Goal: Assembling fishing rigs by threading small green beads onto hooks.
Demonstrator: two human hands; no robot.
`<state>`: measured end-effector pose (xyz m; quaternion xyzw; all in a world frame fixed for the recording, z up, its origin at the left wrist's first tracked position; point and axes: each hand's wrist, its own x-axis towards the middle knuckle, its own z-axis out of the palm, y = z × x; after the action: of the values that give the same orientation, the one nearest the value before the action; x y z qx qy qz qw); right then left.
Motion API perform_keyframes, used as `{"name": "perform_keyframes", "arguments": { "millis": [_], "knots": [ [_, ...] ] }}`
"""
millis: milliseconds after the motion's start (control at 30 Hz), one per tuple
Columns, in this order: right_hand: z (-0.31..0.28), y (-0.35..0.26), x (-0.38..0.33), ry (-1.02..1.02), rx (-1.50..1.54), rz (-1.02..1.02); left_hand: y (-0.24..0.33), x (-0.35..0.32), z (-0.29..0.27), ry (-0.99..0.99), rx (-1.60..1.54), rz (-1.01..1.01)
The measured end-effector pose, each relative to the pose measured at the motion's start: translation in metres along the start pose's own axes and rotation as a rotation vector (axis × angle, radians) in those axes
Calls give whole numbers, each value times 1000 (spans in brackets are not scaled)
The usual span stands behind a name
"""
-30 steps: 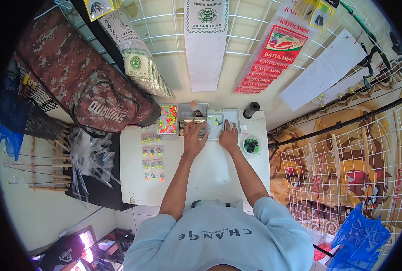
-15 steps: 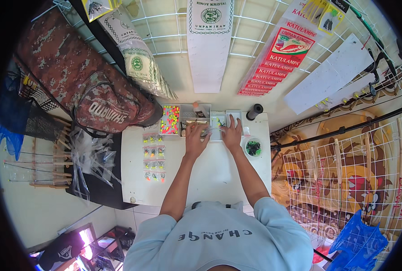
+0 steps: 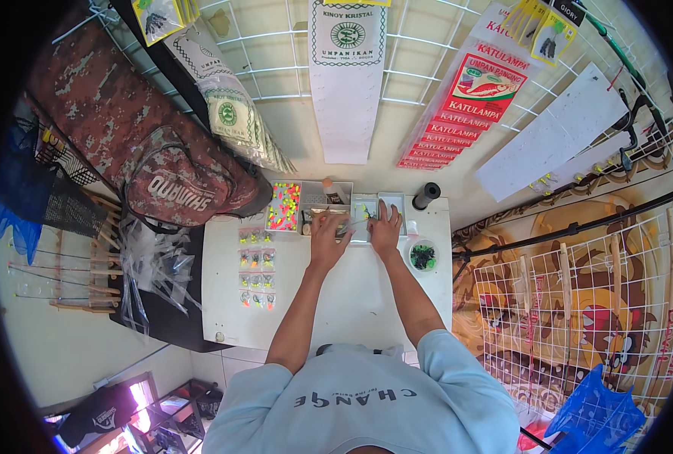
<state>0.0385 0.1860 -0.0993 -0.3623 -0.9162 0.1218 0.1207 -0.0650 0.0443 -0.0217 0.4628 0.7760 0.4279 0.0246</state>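
Observation:
My left hand (image 3: pixel 327 236) is bent over the front edge of a grey compartment box (image 3: pixel 313 198), its thumb and fingers drawn together. My right hand (image 3: pixel 384 231) is closed in a pinch in front of the white trays (image 3: pixel 391 198). A thin pale strand or strip seems to run between the two hands; it is too small to tell what it is. Behind them, one white tray holds small yellowish and dark pieces (image 3: pixel 365 208). A small bottle with an orange-brown cap (image 3: pixel 332 192) lies in the grey box.
At the left, a tray of bright red and yellow pieces (image 3: pixel 283 208) stands behind rows of small clear packets (image 3: pixel 257 261). A round tub of black and green bits (image 3: pixel 422 257) and a black cylinder (image 3: pixel 427 195) are at the right. A camouflage bag (image 3: pixel 162 159) borders the table (image 3: pixel 226 318).
The whole view has shifted slightly. My right fingers have drawn lower and closer together beside the white trays; my left hand stays nearly in place.

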Motion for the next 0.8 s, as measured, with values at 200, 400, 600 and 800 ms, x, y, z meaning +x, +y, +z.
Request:
{"name": "perform_keyframes", "arguments": {
  "millis": [200,400,600,800],
  "knots": [
    [-11,1,-2,84,48,-17,5,0,0,-11,-5,1],
    [-59,-19,-8,340,366,-45,8,-8,0,26,-18,-9],
    [-119,-27,-9,198,271,-357,15,-12,5,52,-55,-15],
    [-138,-35,-12,147,97,-481,27,-15,7,79,-79,29]
  ]
}}
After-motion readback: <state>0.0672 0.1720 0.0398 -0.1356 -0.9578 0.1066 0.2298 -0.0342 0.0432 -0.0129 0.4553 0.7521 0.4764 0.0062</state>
